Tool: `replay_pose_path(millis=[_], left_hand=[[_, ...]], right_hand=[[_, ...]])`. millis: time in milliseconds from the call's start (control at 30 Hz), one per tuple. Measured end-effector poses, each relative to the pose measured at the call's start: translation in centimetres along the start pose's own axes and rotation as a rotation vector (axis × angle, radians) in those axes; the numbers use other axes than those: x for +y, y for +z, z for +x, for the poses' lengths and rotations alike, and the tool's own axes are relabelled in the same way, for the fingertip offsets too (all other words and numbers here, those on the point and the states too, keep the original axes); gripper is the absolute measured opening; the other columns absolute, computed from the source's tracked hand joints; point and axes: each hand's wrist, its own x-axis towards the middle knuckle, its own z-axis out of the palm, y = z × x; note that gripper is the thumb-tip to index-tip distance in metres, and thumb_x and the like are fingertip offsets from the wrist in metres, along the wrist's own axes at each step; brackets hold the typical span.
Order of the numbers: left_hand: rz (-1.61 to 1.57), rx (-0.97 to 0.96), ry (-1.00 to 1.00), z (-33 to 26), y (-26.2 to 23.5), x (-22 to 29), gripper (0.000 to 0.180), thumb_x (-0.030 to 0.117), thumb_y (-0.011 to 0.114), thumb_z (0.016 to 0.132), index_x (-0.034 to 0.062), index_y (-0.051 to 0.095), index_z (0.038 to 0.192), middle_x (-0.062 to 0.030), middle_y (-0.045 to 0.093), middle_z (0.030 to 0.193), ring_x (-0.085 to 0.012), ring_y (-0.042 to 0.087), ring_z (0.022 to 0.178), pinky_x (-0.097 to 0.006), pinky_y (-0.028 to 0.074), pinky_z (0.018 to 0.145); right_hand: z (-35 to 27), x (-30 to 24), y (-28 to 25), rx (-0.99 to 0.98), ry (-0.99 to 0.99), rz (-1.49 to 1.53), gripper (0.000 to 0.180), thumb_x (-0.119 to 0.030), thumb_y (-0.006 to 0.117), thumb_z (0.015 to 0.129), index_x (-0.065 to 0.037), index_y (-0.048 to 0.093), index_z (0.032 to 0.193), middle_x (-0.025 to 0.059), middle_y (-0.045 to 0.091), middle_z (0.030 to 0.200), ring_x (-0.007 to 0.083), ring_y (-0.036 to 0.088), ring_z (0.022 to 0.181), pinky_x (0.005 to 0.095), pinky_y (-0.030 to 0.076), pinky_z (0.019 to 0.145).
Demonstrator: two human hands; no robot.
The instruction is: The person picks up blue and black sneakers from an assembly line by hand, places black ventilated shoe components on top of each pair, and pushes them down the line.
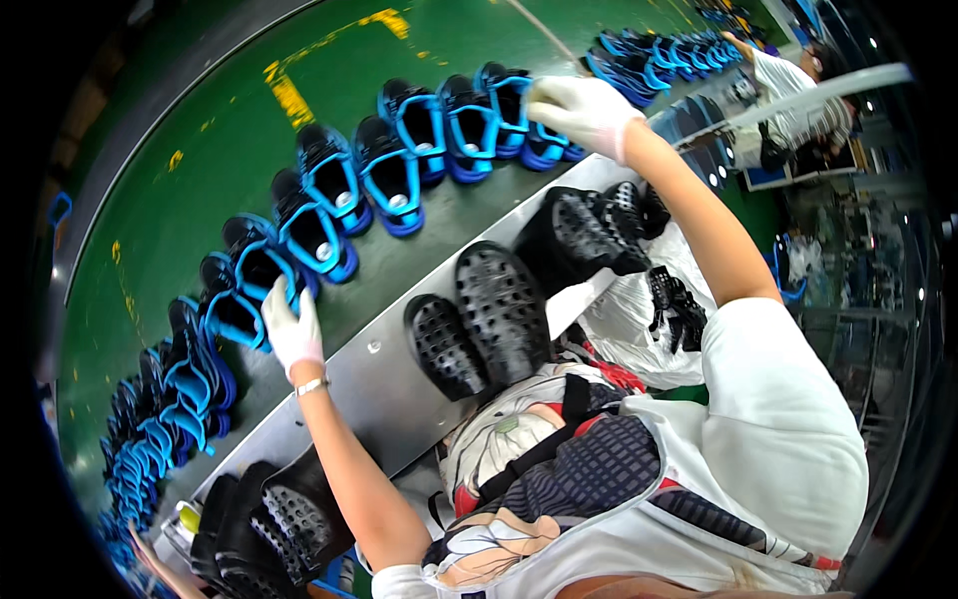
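My left hand (292, 327), in a white glove, is at the heel of a black shoe with bright blue trim (239, 317). Its thumb and fingers are apart; whether they touch the shoe I cannot tell. Farther right, my gloved right hand (584, 110) is beside another black and blue shoe (508, 100) in the same line. Its fingers are bent inward, and whatever lies within them is hidden. Between my arms, two black shoe-shaped pieces dotted with holes (502, 309) rest against the near side of a metal ledge (374, 374).
Many similar shoes stand in a curved line on the green surface (200, 190), which has yellow markings. More black perforated pieces lie at right (584, 235) and lower left (289, 519). White plastic bags (649, 344) are beside my right arm. Another person (798, 95) is at upper right.
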Motion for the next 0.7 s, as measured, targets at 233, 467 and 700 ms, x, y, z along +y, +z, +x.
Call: replay_pose_path(millis=[233, 467, 700], left_hand=[[-0.127, 0.156, -0.114, -7.1, -2.1, 0.4, 0.038, 0.017, 0.058, 0.092, 0.0007, 0.056, 0.126, -0.0116, 0.058, 0.116, -0.0151, 0.059, 0.08, -0.028, 0.049, 0.074], [-0.486, -0.028, -0.495, -10.3, -3.4, 5.0, 0.038, 0.02, 0.055, 0.095, 0.0045, 0.055, 0.129, -0.0073, 0.057, 0.123, -0.0141, 0.061, 0.085, -0.026, 0.051, 0.069], [-0.491, 0.0, -0.488, -12.3, -3.5, 7.9, 0.034, 0.019, 0.056, 0.095, 0.0016, 0.057, 0.125, -0.0091, 0.061, 0.11, -0.0147, 0.063, 0.082, -0.026, 0.053, 0.065]], right_hand=[[-15.8, 16.1, 3.9, -0.06, 0.443, 0.104, 0.037, -0.038, 0.055, 0.086, -0.004, 0.065, 0.097, 0.0206, 0.065, 0.091, 0.0363, 0.063, 0.09, 0.0395, 0.049, 0.08], [-19.0, 19.6, 12.0, -0.222, 0.534, 0.085, 0.077, -0.047, 0.071, 0.067, -0.006, 0.051, 0.129, 0.0222, 0.05, 0.127, 0.0361, 0.052, 0.116, 0.0366, 0.043, 0.099], [-17.6, 19.2, 10.9, -0.245, 0.445, -0.004, 0.076, -0.047, 0.074, 0.063, -0.002, 0.054, 0.121, 0.024, 0.052, 0.122, 0.0363, 0.055, 0.112, 0.0368, 0.045, 0.097]])
